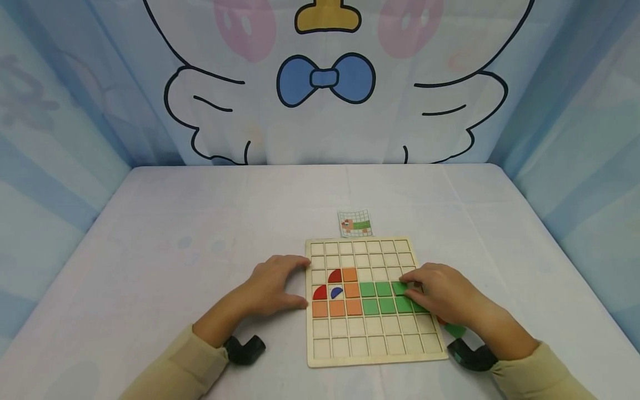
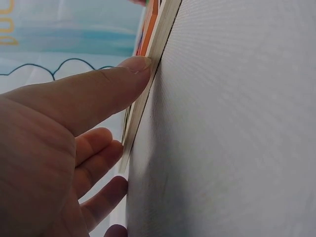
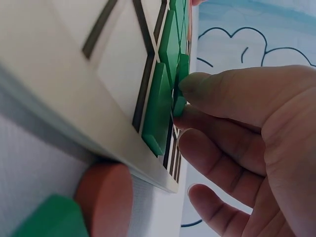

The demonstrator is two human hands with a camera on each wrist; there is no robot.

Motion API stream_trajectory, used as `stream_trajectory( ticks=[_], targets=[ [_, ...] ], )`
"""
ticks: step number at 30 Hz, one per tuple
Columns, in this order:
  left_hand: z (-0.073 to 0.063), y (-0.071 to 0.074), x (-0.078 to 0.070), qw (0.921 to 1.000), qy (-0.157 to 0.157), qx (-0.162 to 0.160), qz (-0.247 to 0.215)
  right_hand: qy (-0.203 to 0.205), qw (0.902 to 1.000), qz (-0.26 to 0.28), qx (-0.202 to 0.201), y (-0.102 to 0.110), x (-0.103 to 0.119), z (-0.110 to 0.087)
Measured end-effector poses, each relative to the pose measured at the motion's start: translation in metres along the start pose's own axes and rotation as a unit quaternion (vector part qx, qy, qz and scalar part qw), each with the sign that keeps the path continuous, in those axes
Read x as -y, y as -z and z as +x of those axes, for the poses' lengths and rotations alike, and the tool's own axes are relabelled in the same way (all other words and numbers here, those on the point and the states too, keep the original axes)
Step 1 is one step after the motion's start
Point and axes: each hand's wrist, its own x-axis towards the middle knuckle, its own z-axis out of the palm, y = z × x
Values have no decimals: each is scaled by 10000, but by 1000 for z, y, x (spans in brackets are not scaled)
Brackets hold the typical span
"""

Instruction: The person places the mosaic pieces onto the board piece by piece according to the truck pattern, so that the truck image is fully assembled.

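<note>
A wooden grid board (image 1: 370, 349) lies flat on the table. Red quarter-round pieces (image 1: 334, 276), a blue-and-white piece (image 1: 336, 291), orange squares (image 1: 336, 309) and green squares (image 1: 386, 306) fill some of its cells. My left hand (image 1: 274, 286) touches the board's left edge with thumb and fingertips spread. Over the right side of the grid, my right hand (image 1: 442, 291) pinches a green square tile (image 3: 181, 91) between thumb and finger. In the right wrist view that tile stands tilted above the cells, beside a seated green tile (image 3: 157, 111).
Behind the board lies a small printed pattern card (image 1: 355, 224). A loose green piece (image 1: 455, 330) and a reddish-orange piece (image 3: 106, 200) rest on the table by the board's right edge, partly under my right hand. Printed curtains surround the white table (image 1: 225, 211).
</note>
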Motion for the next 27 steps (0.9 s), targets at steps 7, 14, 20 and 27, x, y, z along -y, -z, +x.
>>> stream_trajectory(
  ticks=[7, 14, 20, 27],
  targets=[
    [1, 0, 0, 10000, 3, 7, 15, -144, 9999, -5, 58, 1, 1, 2],
    [1, 0, 0, 10000, 16, 8, 2, -82, 10000, 24, 35, 0, 1, 2],
    [1, 0, 1, 10000, -27, -15, -36, -131, 9999, -23, -26, -1, 1, 3],
    [1, -1, 1, 10000, 26, -2, -42, -171, 9998, 29, 4, -1, 0, 3]
  ],
)
